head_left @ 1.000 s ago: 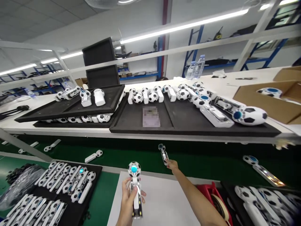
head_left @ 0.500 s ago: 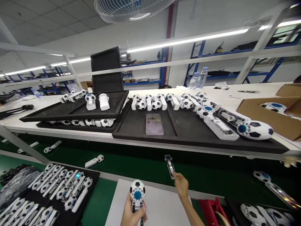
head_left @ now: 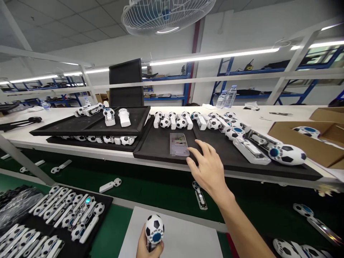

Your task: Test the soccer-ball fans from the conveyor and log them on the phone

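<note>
My left hand [head_left: 147, 243], low in the view, is closed around a handheld device with a football-patterned head [head_left: 155, 229]. Its ball end, with a blue disc, points up; the handle is mostly hidden by my fingers. My right hand [head_left: 206, 165] reaches over the front edge of a black tray [head_left: 153, 143], fingers spread and holding nothing. Its fingertips are at the right edge of a phone [head_left: 179, 144] lying in that tray; whether they touch it I cannot tell. Below my right wrist, another football-headed device [head_left: 200, 199] lies on the green belt [head_left: 150, 188].
Football-headed units stand along the tray's back and lie at its right. Stacked black trays [head_left: 88, 132] sit to the left, a cardboard box [head_left: 285, 138] to the right. A filled tray [head_left: 104, 208] lies lower left, beside a white sheet [head_left: 185, 233]. A fan [head_left: 166, 18] hangs overhead.
My right hand has left the device on the belt and risen to the phone, its fingers opening. My left hand has moved slightly down, still gripping its device.
</note>
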`<state>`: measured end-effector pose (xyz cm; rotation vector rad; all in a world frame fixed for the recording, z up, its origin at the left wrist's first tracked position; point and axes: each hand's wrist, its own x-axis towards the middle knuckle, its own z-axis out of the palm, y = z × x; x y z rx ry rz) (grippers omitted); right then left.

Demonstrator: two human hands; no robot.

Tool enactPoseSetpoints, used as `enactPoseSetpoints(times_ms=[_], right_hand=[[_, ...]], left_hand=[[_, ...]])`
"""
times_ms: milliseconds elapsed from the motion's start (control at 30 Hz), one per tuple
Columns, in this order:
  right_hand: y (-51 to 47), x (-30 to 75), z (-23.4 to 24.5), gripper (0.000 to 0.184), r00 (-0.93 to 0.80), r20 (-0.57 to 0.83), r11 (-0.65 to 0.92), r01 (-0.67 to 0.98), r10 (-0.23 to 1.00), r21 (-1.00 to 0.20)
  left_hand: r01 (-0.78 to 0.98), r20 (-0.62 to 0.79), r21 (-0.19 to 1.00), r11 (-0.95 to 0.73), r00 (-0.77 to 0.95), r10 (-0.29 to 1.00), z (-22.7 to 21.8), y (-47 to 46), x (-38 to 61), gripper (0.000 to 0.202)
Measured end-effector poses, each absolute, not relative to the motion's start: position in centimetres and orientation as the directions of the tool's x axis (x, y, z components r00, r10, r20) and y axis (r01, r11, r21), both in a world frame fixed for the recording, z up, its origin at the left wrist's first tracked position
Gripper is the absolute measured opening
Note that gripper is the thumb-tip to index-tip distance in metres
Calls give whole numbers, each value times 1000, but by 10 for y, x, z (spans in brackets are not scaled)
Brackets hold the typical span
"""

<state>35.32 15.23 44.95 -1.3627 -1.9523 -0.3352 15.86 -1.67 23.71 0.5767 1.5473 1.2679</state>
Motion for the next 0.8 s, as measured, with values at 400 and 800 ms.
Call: enactPoseSetpoints(times_ms=[400,800], right_hand=[[167,351,471,41,-226,576,389,905,786,-175],[178,348,474,50,-275,407,342,935,871,-99]], left_hand=[[293,237,954,-69,-591,771,237,-13,133,34],[849,907,353,-394,-206,368,293,10,59,27]])
